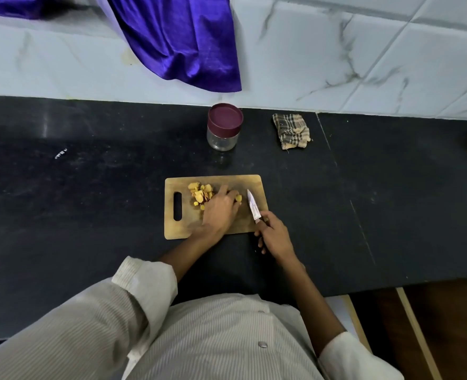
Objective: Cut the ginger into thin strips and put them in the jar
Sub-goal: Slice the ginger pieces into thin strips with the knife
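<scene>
Knife (253, 205) in right hand (274, 235) points away, blade tilted slightly left

A black stone table (89, 215) runs the full width of the view, its polished top speckled and marked by a thin seam to the right. Behind it rises a wall of white tiles (363, 64) veined with grey. A shiny purple cloth (177, 37) hangs down over the tiles at the far left, its lower edge ending just above the table's back edge. At the far side of the table, right of centre, lies 1 crumpled checked rag (292, 130) in brown and beige, close to the wall. At the near right, beyond the table's edge, brown wooden boards (446, 325) show.
</scene>
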`<state>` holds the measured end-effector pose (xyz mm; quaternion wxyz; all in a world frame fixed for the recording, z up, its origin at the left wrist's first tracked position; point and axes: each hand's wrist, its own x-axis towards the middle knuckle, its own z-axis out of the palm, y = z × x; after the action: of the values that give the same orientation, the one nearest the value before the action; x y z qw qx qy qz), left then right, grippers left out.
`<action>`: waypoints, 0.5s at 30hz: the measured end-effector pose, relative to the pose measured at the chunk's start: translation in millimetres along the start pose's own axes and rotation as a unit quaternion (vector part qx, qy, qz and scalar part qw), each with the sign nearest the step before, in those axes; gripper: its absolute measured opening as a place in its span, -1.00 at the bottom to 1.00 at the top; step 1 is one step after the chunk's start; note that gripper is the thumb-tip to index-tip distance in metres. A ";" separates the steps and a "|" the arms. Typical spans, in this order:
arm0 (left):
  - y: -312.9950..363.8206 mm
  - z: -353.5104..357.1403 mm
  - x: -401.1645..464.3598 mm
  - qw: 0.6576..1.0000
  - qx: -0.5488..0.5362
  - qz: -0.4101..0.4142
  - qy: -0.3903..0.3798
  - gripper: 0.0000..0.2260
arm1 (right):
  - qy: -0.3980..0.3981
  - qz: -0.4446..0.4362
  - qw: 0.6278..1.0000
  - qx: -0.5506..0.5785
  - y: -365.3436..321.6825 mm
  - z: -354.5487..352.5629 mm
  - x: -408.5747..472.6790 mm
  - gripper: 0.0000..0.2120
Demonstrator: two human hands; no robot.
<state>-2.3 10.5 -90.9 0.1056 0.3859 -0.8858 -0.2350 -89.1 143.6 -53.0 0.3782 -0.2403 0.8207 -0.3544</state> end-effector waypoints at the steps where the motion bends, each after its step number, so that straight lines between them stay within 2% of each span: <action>1: -2.6 1.8 -0.9 1.000 -0.007 0.005 0.003 -0.73 | 0.002 0.000 1.000 -0.009 1.0 -1.1 1.5 -0.76; 4: -8.0 7.2 -6.2 0.999 -0.023 0.021 0.027 -0.70 | -0.003 -0.005 1.000 -0.030 2.0 -4.1 3.4 -0.77; 9: -10.1 16.8 -13.6 0.996 -0.019 0.044 0.079 -0.77 | -0.040 -0.036 0.997 -0.056 -3.2 -3.0 -0.6 -0.82; 15: -1.1 16.5 -7.7 0.996 -0.016 0.020 0.081 -0.76 | -0.032 -0.031 0.994 -0.100 -0.1 2.9 4.1 -0.77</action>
<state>-2.5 21.0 -105.8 0.1876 0.3839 -0.8783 -0.2146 -89.3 139.6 -56.1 0.3677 -0.3135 0.8314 -0.2744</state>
